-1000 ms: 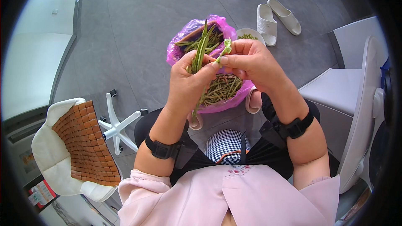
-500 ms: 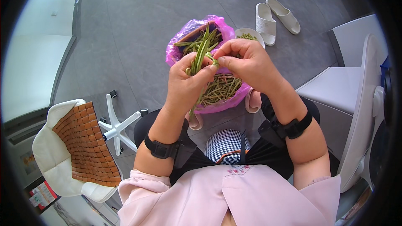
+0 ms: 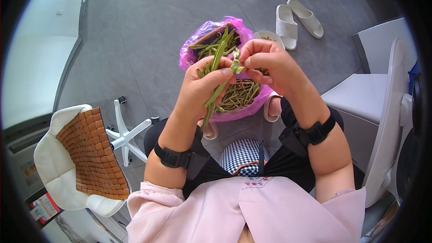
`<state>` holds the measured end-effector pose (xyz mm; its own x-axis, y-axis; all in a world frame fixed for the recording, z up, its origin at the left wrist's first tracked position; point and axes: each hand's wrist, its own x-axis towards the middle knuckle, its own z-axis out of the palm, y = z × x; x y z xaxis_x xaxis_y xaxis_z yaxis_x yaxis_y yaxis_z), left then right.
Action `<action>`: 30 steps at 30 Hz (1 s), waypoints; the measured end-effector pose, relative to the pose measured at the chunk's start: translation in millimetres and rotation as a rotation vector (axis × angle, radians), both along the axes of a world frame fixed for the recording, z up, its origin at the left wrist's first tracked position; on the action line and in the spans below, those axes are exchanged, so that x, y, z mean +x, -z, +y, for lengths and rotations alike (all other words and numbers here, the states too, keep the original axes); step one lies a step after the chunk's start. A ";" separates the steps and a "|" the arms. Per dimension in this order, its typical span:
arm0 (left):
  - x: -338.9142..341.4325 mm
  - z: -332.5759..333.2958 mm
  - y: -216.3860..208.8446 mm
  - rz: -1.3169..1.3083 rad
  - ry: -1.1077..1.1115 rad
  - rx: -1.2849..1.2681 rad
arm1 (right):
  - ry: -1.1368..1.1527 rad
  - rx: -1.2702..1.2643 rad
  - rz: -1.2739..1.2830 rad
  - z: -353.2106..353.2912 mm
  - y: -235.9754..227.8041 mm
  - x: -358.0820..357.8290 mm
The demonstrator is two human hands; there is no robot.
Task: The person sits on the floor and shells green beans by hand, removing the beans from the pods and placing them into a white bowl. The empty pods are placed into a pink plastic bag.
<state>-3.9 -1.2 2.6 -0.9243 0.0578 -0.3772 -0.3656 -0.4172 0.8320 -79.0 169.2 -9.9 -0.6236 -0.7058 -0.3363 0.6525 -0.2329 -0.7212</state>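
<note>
My left hand (image 3: 202, 81) is closed around several long green bean pods (image 3: 219, 54), which stick out above and below the fingers. Between my two hands a split pod (image 3: 236, 64) shows its pale inside, with the left thumb against it. My right hand (image 3: 273, 63) pinches the other side of that pod at the fingertips. Below them sits a pink plastic bag (image 3: 245, 31) with green pods in its far part. A heap of thinner brownish-green pods (image 3: 240, 94) fills the near part. My right hand partly covers a white bowl (image 3: 278, 40) holding small green pieces.
White slippers (image 3: 286, 27) lie on the grey floor beyond the bowl. To the left stands a white chair (image 3: 56, 162) with a brown woven mat, beside a white wheeled base (image 3: 128, 137). A white chair (image 3: 382, 99) is close on the right. A checkered round stool (image 3: 243, 153) shows between my legs.
The pod between my hands has come open and shows its inside. My right hand has turned slightly, with its lower fingers more spread. The pods in my left hand have shifted.
</note>
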 end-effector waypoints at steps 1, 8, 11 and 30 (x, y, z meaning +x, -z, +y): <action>0.3 -0.8 0.7 0.007 -0.006 0.010 | 0.006 -0.023 -0.022 1.6 0.8 -0.9; 1.7 -0.9 6.7 0.088 -0.065 -0.020 | -0.048 0.096 -0.098 -8.1 -4.2 6.2; 1.2 -3.0 8.1 0.121 -0.031 -0.078 | -0.017 0.051 -0.008 -9.3 4.0 7.4; 2.6 -1.8 3.0 -0.010 -0.057 -0.020 | 0.061 0.033 0.003 -8.2 -0.3 7.5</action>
<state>-1.3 -3.0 -0.4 -0.9223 -0.0025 -0.3866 -0.3497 -0.4205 0.8372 -71.5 161.0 -9.6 -0.6660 -0.6551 -0.3568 0.6357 -0.2480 -0.7310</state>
